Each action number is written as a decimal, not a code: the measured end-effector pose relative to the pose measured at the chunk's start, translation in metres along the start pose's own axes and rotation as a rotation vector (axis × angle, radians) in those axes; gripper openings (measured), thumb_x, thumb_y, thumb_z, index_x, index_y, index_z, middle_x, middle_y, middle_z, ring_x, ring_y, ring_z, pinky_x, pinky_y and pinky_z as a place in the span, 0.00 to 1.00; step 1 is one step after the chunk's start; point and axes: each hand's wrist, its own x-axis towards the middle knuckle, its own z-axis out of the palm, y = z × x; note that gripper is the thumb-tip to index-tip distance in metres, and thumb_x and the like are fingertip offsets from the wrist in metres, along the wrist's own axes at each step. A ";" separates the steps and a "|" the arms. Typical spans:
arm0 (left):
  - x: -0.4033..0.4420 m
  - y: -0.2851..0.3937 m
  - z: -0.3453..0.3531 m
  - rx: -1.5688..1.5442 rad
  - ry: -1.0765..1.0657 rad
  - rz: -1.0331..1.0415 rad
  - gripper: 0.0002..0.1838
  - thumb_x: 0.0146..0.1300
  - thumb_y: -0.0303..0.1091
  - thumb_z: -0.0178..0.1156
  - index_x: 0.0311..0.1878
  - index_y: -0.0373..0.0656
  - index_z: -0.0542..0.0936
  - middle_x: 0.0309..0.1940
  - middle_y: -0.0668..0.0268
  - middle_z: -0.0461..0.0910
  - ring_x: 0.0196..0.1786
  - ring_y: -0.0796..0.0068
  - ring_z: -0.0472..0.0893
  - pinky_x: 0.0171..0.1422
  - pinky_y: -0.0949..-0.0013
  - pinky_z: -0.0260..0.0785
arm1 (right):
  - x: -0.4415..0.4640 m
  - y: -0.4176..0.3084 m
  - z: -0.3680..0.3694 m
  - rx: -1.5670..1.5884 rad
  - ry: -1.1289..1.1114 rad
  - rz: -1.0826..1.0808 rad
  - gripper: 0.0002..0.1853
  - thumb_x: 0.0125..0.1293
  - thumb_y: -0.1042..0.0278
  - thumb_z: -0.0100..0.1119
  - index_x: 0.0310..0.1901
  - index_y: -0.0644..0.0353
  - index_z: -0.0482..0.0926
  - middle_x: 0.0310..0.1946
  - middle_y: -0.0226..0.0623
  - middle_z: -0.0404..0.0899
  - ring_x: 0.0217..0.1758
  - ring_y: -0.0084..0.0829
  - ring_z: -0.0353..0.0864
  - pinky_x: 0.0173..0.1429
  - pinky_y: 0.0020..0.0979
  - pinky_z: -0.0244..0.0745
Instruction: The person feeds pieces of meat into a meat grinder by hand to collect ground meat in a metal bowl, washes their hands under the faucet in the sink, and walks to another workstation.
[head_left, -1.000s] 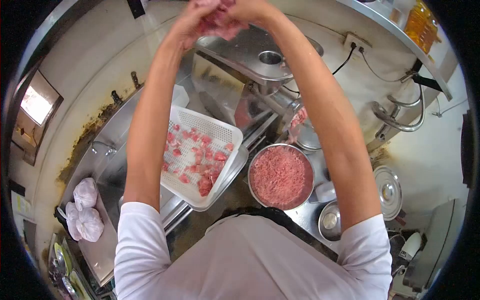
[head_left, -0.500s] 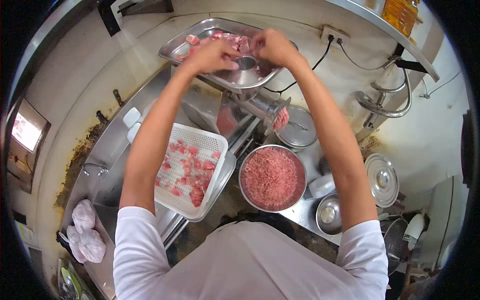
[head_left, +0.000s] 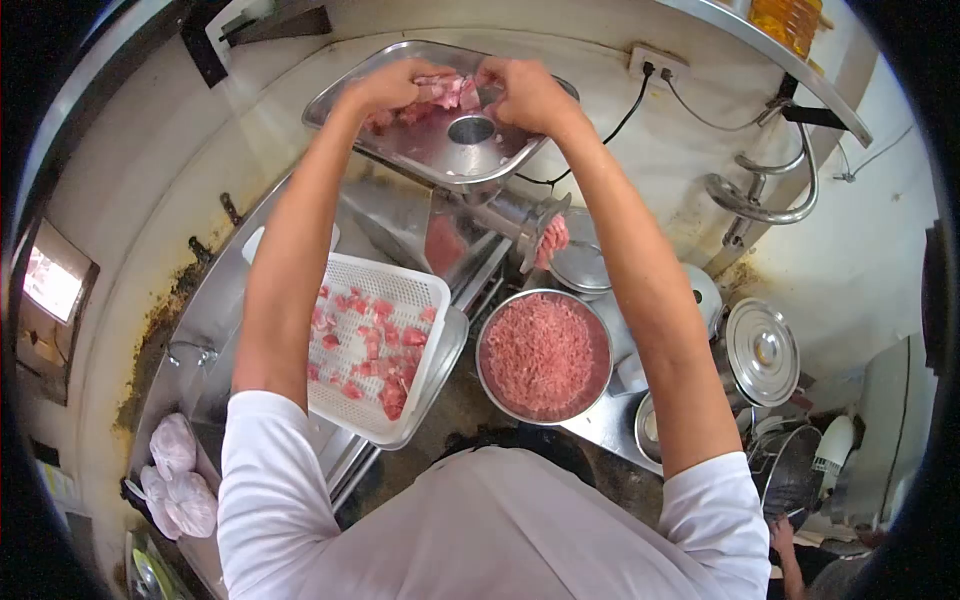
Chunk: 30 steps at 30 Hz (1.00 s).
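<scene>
Raw meat chunks (head_left: pixel 452 93) are bunched between my hands over the back of the metal feed tray (head_left: pixel 425 150) of a meat grinder (head_left: pixel 500 212). My left hand (head_left: pixel 392 86) curls around the chunks from the left. My right hand (head_left: pixel 528 97) closes on their right side, its fingertips partly hidden. In front of the hands, the round feed hole (head_left: pixel 471 130) shows open in the tray. Strands of minced meat (head_left: pixel 552 240) hang from the grinder's outlet plate. Below it stands a round metal bowl (head_left: pixel 484 385) full of mince (head_left: pixel 540 355).
A white perforated basket (head_left: pixel 438 290) with several meat pieces sits left of the bowl. Lidded metal pots (head_left: pixel 762 350) stand at right. Tied plastic bags (head_left: pixel 185 500) lie at lower left. Another person's hand (head_left: pixel 784 540) shows at lower right. A power cord (head_left: pixel 630 128) runs behind the tray.
My hands have moved from beside the feed hole to the tray's back and drawn the meat chunks together between them. Another person's hand has come into view at lower right.
</scene>
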 end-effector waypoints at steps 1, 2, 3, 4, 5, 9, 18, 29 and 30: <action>0.000 0.002 0.001 0.088 -0.025 0.106 0.22 0.69 0.34 0.61 0.66 0.49 0.80 0.39 0.62 0.87 0.33 0.72 0.85 0.35 0.67 0.77 | 0.001 0.001 -0.001 -0.004 0.010 0.008 0.11 0.49 0.75 0.64 0.36 0.59 0.87 0.35 0.49 0.87 0.42 0.51 0.86 0.48 0.45 0.79; -0.005 0.010 0.007 0.127 -0.044 0.159 0.21 0.69 0.34 0.61 0.65 0.49 0.81 0.38 0.63 0.86 0.32 0.73 0.84 0.33 0.67 0.76 | 0.002 0.003 -0.002 0.000 -0.069 0.024 0.10 0.48 0.74 0.65 0.35 0.60 0.86 0.33 0.48 0.86 0.40 0.50 0.85 0.46 0.44 0.79; -0.010 0.018 0.014 0.166 -0.061 0.213 0.20 0.70 0.35 0.61 0.64 0.49 0.81 0.37 0.63 0.86 0.31 0.73 0.83 0.32 0.67 0.75 | 0.001 0.005 -0.001 0.005 -0.152 0.039 0.09 0.47 0.73 0.65 0.33 0.61 0.86 0.31 0.47 0.86 0.39 0.49 0.85 0.45 0.43 0.79; -0.023 0.046 0.020 0.257 -0.065 0.132 0.20 0.66 0.34 0.64 0.61 0.45 0.83 0.40 0.59 0.85 0.38 0.67 0.83 0.43 0.63 0.76 | -0.001 0.000 -0.005 0.005 -0.153 0.045 0.09 0.47 0.73 0.65 0.33 0.61 0.86 0.31 0.47 0.86 0.39 0.49 0.85 0.45 0.43 0.79; -0.030 0.059 0.024 0.348 -0.067 0.047 0.20 0.63 0.33 0.67 0.58 0.41 0.84 0.44 0.55 0.85 0.45 0.61 0.84 0.53 0.59 0.76 | -0.002 -0.007 -0.012 -0.045 -0.251 0.116 0.08 0.46 0.72 0.66 0.31 0.61 0.85 0.29 0.46 0.85 0.36 0.47 0.85 0.43 0.41 0.78; -0.047 0.063 0.054 0.753 0.190 0.412 0.23 0.55 0.40 0.73 0.54 0.42 0.86 0.41 0.53 0.83 0.44 0.48 0.82 0.54 0.56 0.74 | 0.003 -0.016 -0.019 -0.051 -0.406 0.219 0.10 0.44 0.65 0.70 0.32 0.56 0.87 0.31 0.46 0.86 0.38 0.46 0.86 0.45 0.42 0.81; -0.055 0.069 0.050 0.754 0.159 0.231 0.21 0.47 0.33 0.75 0.49 0.52 0.89 0.42 0.58 0.80 0.55 0.52 0.76 0.58 0.55 0.72 | 0.007 -0.008 -0.013 0.173 -0.485 0.183 0.08 0.43 0.71 0.69 0.29 0.54 0.89 0.25 0.41 0.85 0.31 0.39 0.85 0.40 0.36 0.80; -0.038 0.072 0.064 0.944 0.182 0.328 0.15 0.55 0.34 0.71 0.47 0.48 0.88 0.44 0.57 0.81 0.55 0.52 0.76 0.63 0.46 0.69 | 0.009 0.004 0.004 -0.137 -0.503 0.033 0.09 0.44 0.67 0.69 0.31 0.56 0.90 0.27 0.46 0.86 0.31 0.44 0.84 0.40 0.40 0.79; -0.033 0.074 0.066 0.892 0.080 0.170 0.16 0.56 0.35 0.71 0.48 0.47 0.88 0.45 0.56 0.82 0.55 0.52 0.77 0.63 0.44 0.68 | 0.009 0.002 0.005 -0.240 -0.582 0.027 0.09 0.45 0.66 0.69 0.30 0.55 0.90 0.26 0.46 0.85 0.31 0.44 0.85 0.40 0.40 0.79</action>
